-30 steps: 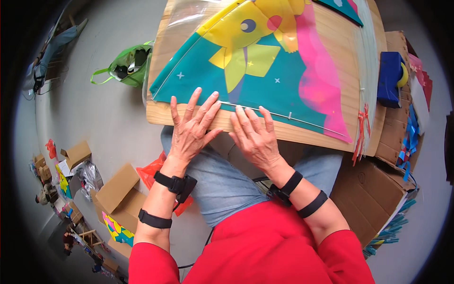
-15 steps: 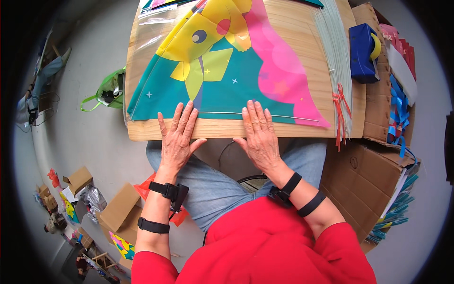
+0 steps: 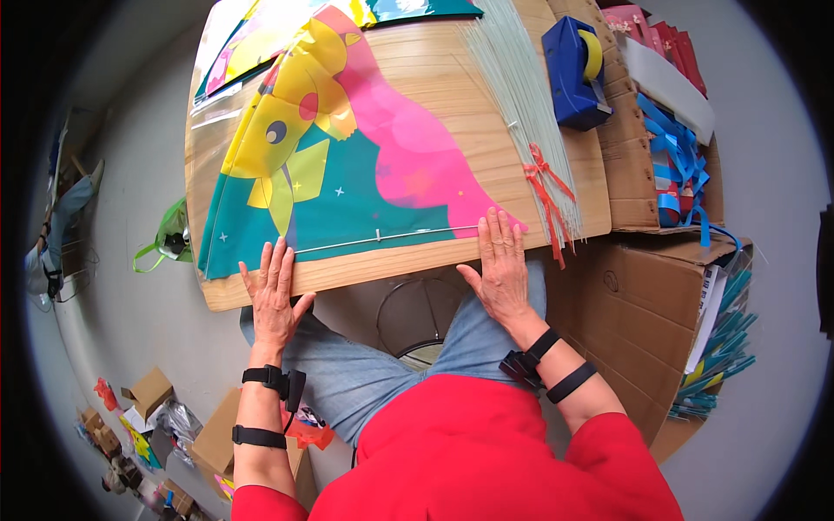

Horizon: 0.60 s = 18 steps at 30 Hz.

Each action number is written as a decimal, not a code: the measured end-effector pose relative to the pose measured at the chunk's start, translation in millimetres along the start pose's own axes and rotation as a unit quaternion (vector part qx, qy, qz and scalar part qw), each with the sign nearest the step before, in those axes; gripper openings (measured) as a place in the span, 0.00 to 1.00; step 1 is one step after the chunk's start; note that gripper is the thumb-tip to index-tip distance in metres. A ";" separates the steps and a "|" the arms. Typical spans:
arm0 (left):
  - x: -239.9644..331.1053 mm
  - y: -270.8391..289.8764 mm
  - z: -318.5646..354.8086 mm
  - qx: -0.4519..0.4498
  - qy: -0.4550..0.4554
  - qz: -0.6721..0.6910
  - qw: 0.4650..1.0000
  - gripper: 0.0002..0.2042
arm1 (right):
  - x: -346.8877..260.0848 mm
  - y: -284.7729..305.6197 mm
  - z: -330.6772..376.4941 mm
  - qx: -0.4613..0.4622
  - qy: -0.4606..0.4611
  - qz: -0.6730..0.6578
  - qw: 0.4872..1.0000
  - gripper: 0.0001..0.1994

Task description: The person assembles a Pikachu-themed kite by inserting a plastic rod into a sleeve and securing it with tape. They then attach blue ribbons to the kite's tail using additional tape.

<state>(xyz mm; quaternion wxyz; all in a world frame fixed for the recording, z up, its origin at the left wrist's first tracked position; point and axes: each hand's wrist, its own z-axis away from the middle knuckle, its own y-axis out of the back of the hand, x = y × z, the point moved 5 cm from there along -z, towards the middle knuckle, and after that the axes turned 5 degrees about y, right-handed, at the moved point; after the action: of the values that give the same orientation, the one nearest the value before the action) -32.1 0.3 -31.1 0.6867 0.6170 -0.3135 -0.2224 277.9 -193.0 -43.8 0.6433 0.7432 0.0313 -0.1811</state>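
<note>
A folded kite (image 3: 408, 174), printed teal, pink and yellow with a cartoon figure, lies flat on the wooden table (image 3: 365, 271). Along its near edge runs a thin pale rod (image 3: 339, 244), with a small whitish fitting (image 3: 378, 234) near its middle. My left hand (image 3: 273, 304) rests flat, fingers stretched, at the kite's near edge towards the left end of the rod. On the pink corner lies my right hand (image 3: 502, 280), fingers straight and its tips over the rod's right end. Neither hand grasps anything.
A bundle of thin pale rods (image 3: 521, 104) tied with red string (image 3: 547, 195) lies at the table's right. Beside it stand a blue tape dispenser (image 3: 573, 74) and cardboard boxes (image 3: 643, 300). More printed fabric (image 3: 417, 9) lies at the far edge. A green bag (image 3: 169, 234) is on the left.
My hands have spread apart along the rod, the right one moving out to the pink corner. The rod's small fitting now shows between them. The view has turned, so the table appears tilted and further left.
</note>
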 end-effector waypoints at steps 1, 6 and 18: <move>1.4 -2.5 0.2 0.003 -0.003 -0.002 1.000 0.46 | 7.8 2.9 2.0 0.003 -0.012 0.007 1.000 0.46; 6.6 2.6 -2.5 -0.015 -0.005 -0.053 0.998 0.46 | 29.2 16.0 2.1 0.013 -0.026 0.047 0.998 0.49; 100.3 5.9 -7.4 -0.017 -0.023 -0.022 0.999 0.49 | 16.1 29.9 27.0 0.113 -0.126 -0.032 0.985 0.46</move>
<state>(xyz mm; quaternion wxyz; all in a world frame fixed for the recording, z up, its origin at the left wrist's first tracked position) 43.3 -63.1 -10.0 0.6845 0.6067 -0.3122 -0.2569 295.1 -227.2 -23.5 0.5476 0.7812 -0.0468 -0.2961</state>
